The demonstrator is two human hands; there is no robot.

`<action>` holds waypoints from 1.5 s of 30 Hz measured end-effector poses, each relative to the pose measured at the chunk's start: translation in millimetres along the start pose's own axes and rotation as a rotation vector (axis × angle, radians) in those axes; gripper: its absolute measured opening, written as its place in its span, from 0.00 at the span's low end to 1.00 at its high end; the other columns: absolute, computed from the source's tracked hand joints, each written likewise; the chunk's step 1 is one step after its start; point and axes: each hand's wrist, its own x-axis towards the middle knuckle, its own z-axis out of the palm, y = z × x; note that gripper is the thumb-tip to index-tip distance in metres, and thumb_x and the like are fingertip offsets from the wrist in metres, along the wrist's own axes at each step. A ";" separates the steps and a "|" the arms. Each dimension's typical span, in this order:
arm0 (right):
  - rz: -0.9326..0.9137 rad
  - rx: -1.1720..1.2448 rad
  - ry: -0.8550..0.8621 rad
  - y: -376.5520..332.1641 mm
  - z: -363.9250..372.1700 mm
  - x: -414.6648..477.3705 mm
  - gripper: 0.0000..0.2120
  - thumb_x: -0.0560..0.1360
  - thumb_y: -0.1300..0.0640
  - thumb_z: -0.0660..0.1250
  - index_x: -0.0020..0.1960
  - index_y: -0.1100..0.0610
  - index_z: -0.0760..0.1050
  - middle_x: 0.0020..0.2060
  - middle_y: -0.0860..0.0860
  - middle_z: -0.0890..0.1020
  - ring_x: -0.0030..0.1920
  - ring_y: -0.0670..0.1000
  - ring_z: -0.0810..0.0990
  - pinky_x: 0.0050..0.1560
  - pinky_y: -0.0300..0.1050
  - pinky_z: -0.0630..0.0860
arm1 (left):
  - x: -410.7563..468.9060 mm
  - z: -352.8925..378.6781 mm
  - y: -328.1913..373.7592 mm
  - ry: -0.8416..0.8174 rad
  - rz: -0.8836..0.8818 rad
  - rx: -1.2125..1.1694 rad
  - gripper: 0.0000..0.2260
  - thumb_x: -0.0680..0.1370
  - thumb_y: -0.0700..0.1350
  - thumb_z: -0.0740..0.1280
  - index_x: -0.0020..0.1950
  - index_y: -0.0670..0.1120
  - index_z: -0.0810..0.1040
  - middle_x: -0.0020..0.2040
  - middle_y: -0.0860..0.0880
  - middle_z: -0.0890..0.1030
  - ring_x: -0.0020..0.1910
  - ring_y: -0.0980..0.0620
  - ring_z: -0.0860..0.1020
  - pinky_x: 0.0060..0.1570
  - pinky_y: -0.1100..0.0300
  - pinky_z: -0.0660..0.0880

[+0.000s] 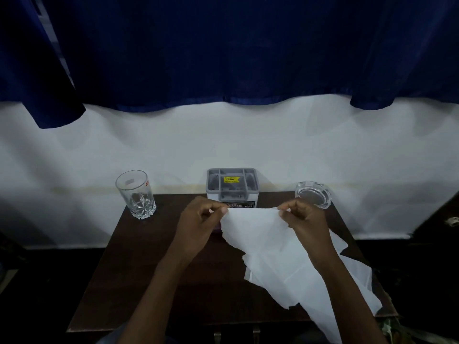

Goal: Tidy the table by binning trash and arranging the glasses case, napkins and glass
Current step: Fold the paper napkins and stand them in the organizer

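Observation:
A white paper napkin hangs unfolded above the dark wooden table. My left hand pinches its upper left corner and my right hand pinches its upper right corner, so the sheet is stretched between them. More white napkin sheets lie under it on the table's right side. A clear cut-base drinking glass stands upright at the far left corner of the table. A small dark purple thing shows just below my left hand, mostly hidden; I cannot tell what it is.
A grey plastic holder with compartments and a yellow price sticker stands at the table's far middle. A clear glass ashtray sits at the far right corner. Behind the table are a white wall and a dark blue curtain.

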 end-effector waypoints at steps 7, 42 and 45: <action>0.006 0.089 -0.135 -10.2 -10.8 -1.5 0.07 0.65 0.70 0.68 0.32 0.60 0.75 0.44 0.54 0.81 0.45 0.46 0.78 0.47 0.39 0.72 | -3.2 1.9 5.8 -0.120 -0.015 -0.129 0.12 0.80 0.47 0.60 0.42 0.41 0.77 0.40 0.44 0.77 0.39 0.55 0.74 0.42 0.55 0.73; 0.337 0.560 -0.134 -14.1 5.2 -4.9 0.07 0.72 0.68 0.65 0.41 0.59 0.78 0.43 0.54 0.83 0.42 0.53 0.81 0.42 0.44 0.76 | -0.8 -2.0 7.0 -0.115 -0.398 -0.645 0.12 0.73 0.33 0.67 0.53 0.44 0.80 0.48 0.47 0.85 0.47 0.49 0.83 0.50 0.54 0.80; 0.301 0.572 -0.132 -12.9 4.1 -4.0 0.09 0.72 0.69 0.63 0.38 0.58 0.78 0.42 0.53 0.83 0.42 0.52 0.81 0.40 0.43 0.77 | 0.6 -4.7 6.9 -0.102 -0.393 -0.673 0.11 0.73 0.30 0.64 0.43 0.44 0.82 0.41 0.49 0.86 0.41 0.50 0.83 0.42 0.58 0.81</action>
